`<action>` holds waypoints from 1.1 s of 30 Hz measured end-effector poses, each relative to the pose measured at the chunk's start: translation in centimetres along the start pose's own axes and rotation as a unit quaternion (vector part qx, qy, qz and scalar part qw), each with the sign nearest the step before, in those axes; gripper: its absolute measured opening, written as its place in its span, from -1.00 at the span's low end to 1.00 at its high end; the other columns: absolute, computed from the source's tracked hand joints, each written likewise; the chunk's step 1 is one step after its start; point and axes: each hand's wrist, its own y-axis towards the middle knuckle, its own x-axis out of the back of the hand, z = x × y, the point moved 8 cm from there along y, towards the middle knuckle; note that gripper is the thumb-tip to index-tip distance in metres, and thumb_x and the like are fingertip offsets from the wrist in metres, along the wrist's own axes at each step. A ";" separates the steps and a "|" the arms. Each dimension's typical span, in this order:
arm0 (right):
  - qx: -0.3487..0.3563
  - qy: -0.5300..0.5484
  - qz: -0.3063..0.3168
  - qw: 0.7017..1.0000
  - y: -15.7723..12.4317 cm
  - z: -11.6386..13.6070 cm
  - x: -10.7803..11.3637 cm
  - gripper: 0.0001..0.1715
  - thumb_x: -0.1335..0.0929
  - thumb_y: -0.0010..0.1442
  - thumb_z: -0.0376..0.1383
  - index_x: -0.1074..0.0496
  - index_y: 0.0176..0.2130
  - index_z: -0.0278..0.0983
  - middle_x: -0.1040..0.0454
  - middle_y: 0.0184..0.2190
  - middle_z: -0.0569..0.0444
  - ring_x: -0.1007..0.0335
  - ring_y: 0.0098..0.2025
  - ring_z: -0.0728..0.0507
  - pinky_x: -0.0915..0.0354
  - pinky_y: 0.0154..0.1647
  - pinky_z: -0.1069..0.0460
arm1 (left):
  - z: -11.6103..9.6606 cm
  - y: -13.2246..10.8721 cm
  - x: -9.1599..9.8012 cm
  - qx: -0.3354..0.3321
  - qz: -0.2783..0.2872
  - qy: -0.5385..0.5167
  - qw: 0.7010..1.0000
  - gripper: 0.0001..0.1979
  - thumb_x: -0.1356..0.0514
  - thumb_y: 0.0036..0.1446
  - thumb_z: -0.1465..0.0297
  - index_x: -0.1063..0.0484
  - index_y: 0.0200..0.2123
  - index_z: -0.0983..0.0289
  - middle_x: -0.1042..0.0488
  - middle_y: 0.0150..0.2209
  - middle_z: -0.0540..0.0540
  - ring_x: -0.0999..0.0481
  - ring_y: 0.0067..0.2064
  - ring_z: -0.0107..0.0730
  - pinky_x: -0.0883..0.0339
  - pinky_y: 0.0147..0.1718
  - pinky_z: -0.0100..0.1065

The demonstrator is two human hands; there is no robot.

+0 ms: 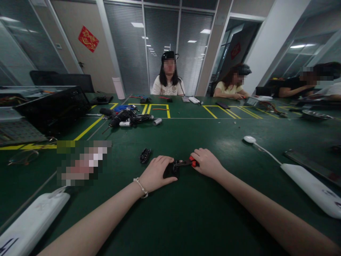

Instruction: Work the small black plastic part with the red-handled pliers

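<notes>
My right hand (207,163) is closed around the red handles of a pair of pliers (185,163). The dark jaws point left, toward my left hand, and meet a small black part (172,172) low over the table. My left hand (158,172), with a beaded bracelet at the wrist, holds that part between thumb and fingers. Its exact kind is too dark and small to make out. Just beyond my left hand lies a separate black piece (145,155) with an uneven outline, touched by neither hand.
On the green table (173,135), a black power drill (119,119) lies among tools and cables at back left. A computer case (53,110) stands left. White devices (310,186) flank my arms. One person (169,80) sits opposite; others sit at right.
</notes>
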 end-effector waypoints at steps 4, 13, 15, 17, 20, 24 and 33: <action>-0.009 0.000 0.000 1.000 0.0 -0.1 0.1 -0.74 -0.28 -0.02 -0.25 -0.33 -0.28 -0.31 -0.35 -0.35 -0.01 -0.18 -0.32 -0.11 -0.06 -0.31 0.02 | 0.0 0.0 0.0 0.002 0.001 0.002 1.000 -0.45 -0.17 -0.03 0.10 -0.16 -0.01 0.22 -0.27 -0.02 0.10 -0.24 0.01 -0.19 -0.13 -0.04 -0.16; -0.008 0.005 -0.001 1.000 0.1 -0.1 0.1 -0.75 -0.28 -0.02 -0.27 -0.33 -0.28 -0.31 -0.35 -0.35 -0.02 -0.19 -0.31 -0.11 -0.08 -0.30 0.01 | 0.0 -0.1 0.0 0.003 -0.003 0.013 1.000 -0.46 -0.13 0.00 0.10 -0.14 0.00 0.23 -0.21 0.06 0.12 -0.20 0.06 -0.19 -0.11 -0.02 -0.15; -0.009 0.005 -0.002 1.000 0.1 0.0 0.2 -0.75 -0.28 -0.02 -0.28 -0.33 -0.27 -0.31 -0.35 -0.34 -0.02 -0.19 -0.31 -0.11 -0.08 -0.30 0.01 | 0.0 -0.1 0.0 0.004 -0.002 0.014 1.000 -0.48 -0.13 0.01 0.10 -0.16 -0.01 0.23 -0.17 0.08 0.12 -0.19 0.07 -0.18 -0.11 -0.02 -0.15; -0.012 0.005 -0.002 1.000 0.0 0.0 0.2 -0.75 -0.28 -0.02 -0.28 -0.34 -0.28 -0.31 -0.35 -0.35 -0.01 -0.20 -0.32 -0.11 -0.09 -0.31 0.01 | 0.0 -0.1 0.0 0.004 -0.003 0.014 1.000 -0.48 -0.14 0.00 0.10 -0.17 -0.02 0.23 -0.16 0.09 0.12 -0.18 0.07 -0.18 -0.11 -0.02 -0.15; -0.018 0.005 0.001 1.000 0.0 -0.1 0.1 -0.77 -0.28 -0.03 -0.28 -0.34 -0.29 -0.31 -0.35 -0.36 -0.01 -0.20 -0.33 -0.11 -0.09 -0.32 0.02 | 0.0 -0.1 -0.1 -0.001 -0.006 0.011 1.000 -0.46 -0.15 -0.01 0.11 -0.15 -0.01 0.24 -0.23 0.04 0.13 -0.21 0.05 -0.19 -0.11 -0.02 -0.16; -0.017 0.005 -0.001 1.000 0.0 0.0 0.2 -0.76 -0.29 -0.03 -0.28 -0.34 -0.28 -0.31 -0.35 -0.35 -0.01 -0.20 -0.32 -0.11 -0.10 -0.31 0.01 | 0.1 -0.1 -0.1 0.000 -0.004 0.009 1.000 -0.45 -0.15 0.00 0.11 -0.13 0.01 0.25 -0.25 0.02 0.14 -0.22 0.03 -0.19 -0.11 -0.02 -0.16; -0.025 -0.014 -0.004 1.000 0.0 0.2 0.4 -0.71 -0.32 -0.09 -0.35 -0.33 -0.26 -0.31 -0.36 -0.31 -0.01 -0.21 -0.29 -0.12 -0.11 -0.29 0.01 | 0.1 -0.1 -0.1 0.002 0.001 0.001 1.000 -0.44 -0.14 0.00 0.10 -0.14 0.01 0.23 -0.25 0.02 0.13 -0.23 0.03 -0.18 -0.12 -0.03 -0.15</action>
